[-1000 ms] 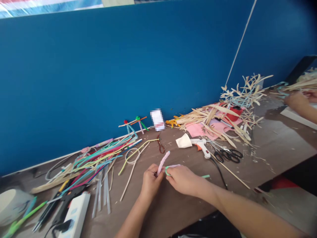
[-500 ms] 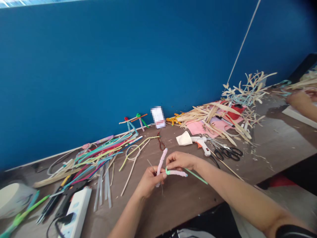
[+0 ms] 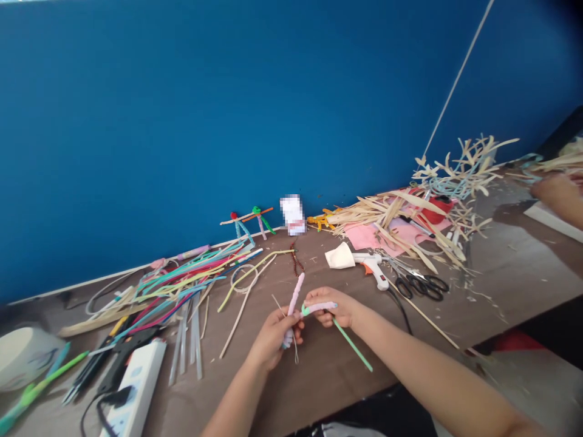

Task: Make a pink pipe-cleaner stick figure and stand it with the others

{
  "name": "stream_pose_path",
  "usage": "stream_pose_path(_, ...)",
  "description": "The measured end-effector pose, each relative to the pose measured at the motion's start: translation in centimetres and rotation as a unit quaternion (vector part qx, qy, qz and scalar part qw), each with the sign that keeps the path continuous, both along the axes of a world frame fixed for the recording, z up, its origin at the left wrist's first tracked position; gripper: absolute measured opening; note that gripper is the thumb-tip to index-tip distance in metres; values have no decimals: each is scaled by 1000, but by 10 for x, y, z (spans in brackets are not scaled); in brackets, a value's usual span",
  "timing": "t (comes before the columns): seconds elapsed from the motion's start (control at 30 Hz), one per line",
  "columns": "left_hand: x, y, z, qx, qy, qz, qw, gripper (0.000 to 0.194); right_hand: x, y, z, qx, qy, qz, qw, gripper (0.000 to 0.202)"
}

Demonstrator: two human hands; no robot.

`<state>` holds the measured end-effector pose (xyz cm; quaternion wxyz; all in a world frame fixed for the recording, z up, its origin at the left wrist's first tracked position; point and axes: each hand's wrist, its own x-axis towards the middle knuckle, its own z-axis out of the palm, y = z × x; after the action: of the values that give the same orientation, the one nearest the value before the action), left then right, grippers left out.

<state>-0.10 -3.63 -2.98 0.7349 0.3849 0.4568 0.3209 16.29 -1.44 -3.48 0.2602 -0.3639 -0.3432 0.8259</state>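
Listing first the work in hand: one lilac fuzzy piece [image 3: 296,292], branched, with a mint-green wrap at the join, held above the brown table [image 3: 501,267].
Left hand [image 3: 276,337]: fingers closed around the lower stem of the piece, whose bottom end is partly covered; a thin wire [image 3: 296,352] hangs beside the fingers.
Right hand [image 3: 334,305]: fingers half-curled at the side branch, partly behind it; whether they pinch cannot be told. A green strand [image 3: 354,346] trails below this hand, its upper end hidden.

Writing: white card [image 3: 292,215] against the blue wall, pixelated, illegible; blue markings on the white drum-shaped object [image 3: 30,358], unreadable.

Obscured or cut off: the same object, by the left edge; white power strip [image 3: 136,388], by the lower edge; another person's hand [image 3: 555,193], by the right edge; red item [image 3: 435,211], partly buried among pale strips [image 3: 387,217].

Receptacles: power strip, black plug [image 3: 119,397] seated in one socket; drum-shaped object, interior not discernible. Cream wrapping [image 3: 339,256] covers the nozzle end of a white glue gun [image 3: 374,268].
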Motion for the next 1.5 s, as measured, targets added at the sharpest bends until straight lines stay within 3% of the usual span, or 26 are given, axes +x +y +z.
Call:
stream_pose_path(0.2,4,0,0,27,-41,49,998,25,-6,-9,-1,-6,-4,-13,1000,11)
stream_pose_path(0.37,5,2,-1,135,52,89,985,26,-18,-23,-1,122,-170,-52,976,17)
stream_pose_path(0.47,4,2,-2,242,176,87,950,25,-21,-33,3,273,-321,-39,906,19)
stream_pose_path(0.57,2,1,-4,314,277,75,905,25,-19,-41,16,430,-450,11,782,16)
stream_pose_path(0.63,1,1,-6,349,322,52,879,23,-17,-44,29,478,-510,56,713,19)
stream_pose_path(0.7,-1,2,-7,367,338,25,866,21,-13,-43,42,489,-550,93,671,23)
stream_pose_path(0.77,-4,3,-5,359,316,-7,878,19,-9,-38,53,494,-565,95,653,23)
stream_pose_path(0.83,-7,4,-1,320,256,-49,911,17,-5,-29,58,503,-541,75,670,20)
stream_pose_path(0.87,-9,4,2,293,219,-74,928,16,-2,-24,59,496,-516,67,695,18)
stream_pose_path(0.97,-13,3,8,221,117,-111,962,17,3,-9,52,417,-400,64,814,16)
stream_pose_path(1.07,-13,3,7,168,58,-79,981,20,5,-1,33,297,-276,74,911,19)
stream_pose_path(1.13,-10,2,4,142,34,-36,989,23,3,-1,20,223,-219,69,948,21)
stream_pose_path(1.27,-6,3,2,68,-11,14,998,24,-3,-7,0,168,-152,-2,974,20)
stream_pose_path(1.37,-7,3,6,1,-26,-12,1000,23,-7,-10,-6,164,-176,-63,969,14)
stream_pose_path(1.5,-11,3,7,-20,-25,-35,999,24,-8,-11,-5,159,-199,-104,962,9)
